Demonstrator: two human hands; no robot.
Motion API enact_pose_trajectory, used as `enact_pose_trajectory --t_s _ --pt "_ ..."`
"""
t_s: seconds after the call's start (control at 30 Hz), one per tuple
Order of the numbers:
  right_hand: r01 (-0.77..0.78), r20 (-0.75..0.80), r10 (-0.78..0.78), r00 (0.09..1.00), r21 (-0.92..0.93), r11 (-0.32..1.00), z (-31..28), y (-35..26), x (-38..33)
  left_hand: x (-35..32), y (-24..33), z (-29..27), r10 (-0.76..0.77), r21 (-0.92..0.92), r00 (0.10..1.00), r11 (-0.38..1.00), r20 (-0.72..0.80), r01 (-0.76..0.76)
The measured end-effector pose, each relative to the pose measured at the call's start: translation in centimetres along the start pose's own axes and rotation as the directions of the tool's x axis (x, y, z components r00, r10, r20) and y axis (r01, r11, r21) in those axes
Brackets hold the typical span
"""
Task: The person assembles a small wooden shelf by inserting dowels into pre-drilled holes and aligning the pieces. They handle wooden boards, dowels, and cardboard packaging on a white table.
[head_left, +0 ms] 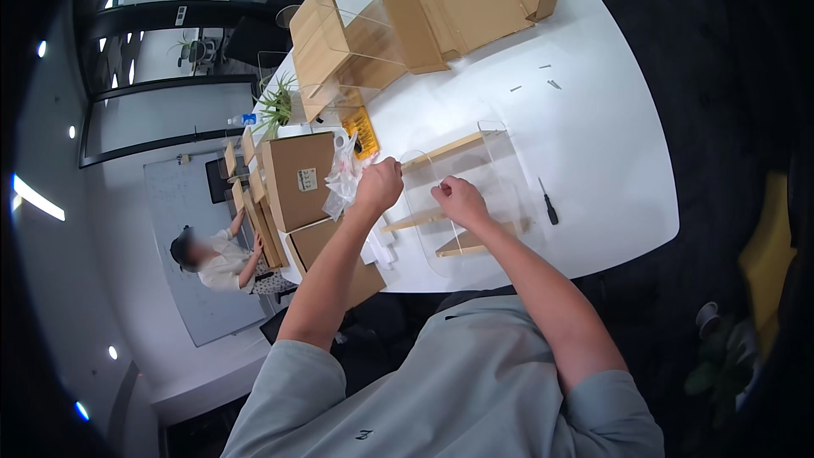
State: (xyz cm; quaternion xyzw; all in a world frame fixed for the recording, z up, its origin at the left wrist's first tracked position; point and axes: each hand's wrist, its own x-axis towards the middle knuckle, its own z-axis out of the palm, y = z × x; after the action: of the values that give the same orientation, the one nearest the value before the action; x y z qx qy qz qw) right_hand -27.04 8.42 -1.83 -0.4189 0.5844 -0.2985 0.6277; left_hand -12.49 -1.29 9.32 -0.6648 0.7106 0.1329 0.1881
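Observation:
A shelf unit of clear acrylic panels point(493, 195) and pale wooden boards point(458, 151) lies on the white table in front of me. My left hand point(380, 185) is closed, held by the left end of the far wooden board and beside a crumpled clear plastic bag point(342, 178). Whatever its fingers may grip is hidden. Over the acrylic, my right hand point(462, 203) is pinched; anything between its fingertips is too small to name. To the right of the shelf unit lies a black-handled screwdriver point(550, 207).
Several small screws point(554, 84) lie farther back on the white table point(610, 153). Behind are an opened cardboard box point(466, 0), another wood-and-acrylic shelf point(322, 30) and an orange tool case point(363, 132). Cardboard boxes point(297, 178) stand left; beyond them a person point(222, 259) handles wooden boards.

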Motion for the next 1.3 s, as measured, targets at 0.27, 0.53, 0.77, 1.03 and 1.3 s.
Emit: enact_pose_trajectory --t_s 0.27,0.53,0.77,1.03,1.3 --pt "0.045 0.008 -0.049 0.999 0.293 0.955 1.7 -0.7 2.8 1.2 -0.9 0.9 -0.236 -0.385 0.947 0.871 0.216 0.305" --pt "-0.025 0.084 -0.007 0.996 0.37 0.929 1.1 -1.3 2.6 1.4 0.1 1.3 -0.206 -0.298 0.969 0.924 0.136 0.238" --pt "0.023 0.055 -0.043 0.998 0.319 0.948 1.1 -1.0 2.8 1.6 0.4 1.5 -0.222 -0.262 0.967 0.932 0.125 0.249" --pt "0.025 0.058 -0.045 0.997 0.321 0.947 1.5 -0.7 3.0 1.8 -0.6 2.7 -0.018 -0.05 0.999 0.999 0.049 0.02" --pt "0.004 0.08 -0.027 0.996 0.277 0.961 1.3 -0.4 3.1 0.9 -2.2 1.3 0.495 0.389 0.865 0.784 0.078 -0.484"
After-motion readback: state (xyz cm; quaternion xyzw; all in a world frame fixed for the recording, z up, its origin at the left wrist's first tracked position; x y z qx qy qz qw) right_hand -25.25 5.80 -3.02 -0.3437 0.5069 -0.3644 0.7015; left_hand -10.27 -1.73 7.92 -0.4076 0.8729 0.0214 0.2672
